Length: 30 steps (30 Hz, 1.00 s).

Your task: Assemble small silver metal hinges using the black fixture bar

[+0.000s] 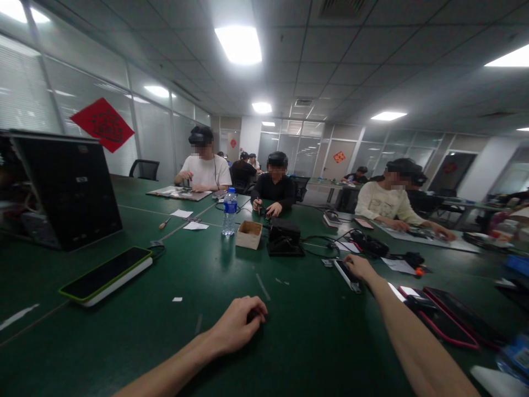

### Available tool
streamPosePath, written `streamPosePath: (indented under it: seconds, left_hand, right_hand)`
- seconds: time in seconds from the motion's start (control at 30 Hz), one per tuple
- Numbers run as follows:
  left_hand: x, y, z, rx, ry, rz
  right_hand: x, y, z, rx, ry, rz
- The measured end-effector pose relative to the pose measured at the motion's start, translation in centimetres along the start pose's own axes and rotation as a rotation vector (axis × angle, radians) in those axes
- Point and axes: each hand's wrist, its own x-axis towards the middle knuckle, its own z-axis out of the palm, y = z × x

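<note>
My left hand (243,324) rests on the green tabletop, its fingers loosely curled and the thumb apart from them. Nothing shows in it. Further off to the right, my right hand (361,267) is on a small phone-like device (347,277) with a dark face and white sides, its fingers closed over the right edge. Some of those fingertips are hidden. A cable end lies at the device's far end. Ahead of my hands stand a black box-shaped device (284,234), a small open cardboard box (248,236) and a water bottle (229,212) with a blue cap.
At left are a black computer case (78,187) and a larger phone-like device (109,273) with a green edge. Red-edged phones (448,317) lie by my right forearm. Cables (326,245) cross the table. Several people sit beyond, one in a white shirt (210,172).
</note>
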Motion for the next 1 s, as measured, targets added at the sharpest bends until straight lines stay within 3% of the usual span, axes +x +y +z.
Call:
streamPosePath:
  seconds: [0.63, 1.0]
  left_hand:
    - [0.0, 1.1, -0.4, 0.025, -0.007, -0.007]
    - [-0.1, 0.0, 0.2, 0.049, 0.003, 0.037]
  right_hand:
    - [1.0, 0.4, -0.4, -0.017, -0.055, 0.020]
    - [-1.4, -1.5, -0.6, -0.021, 0.035, 0.181]
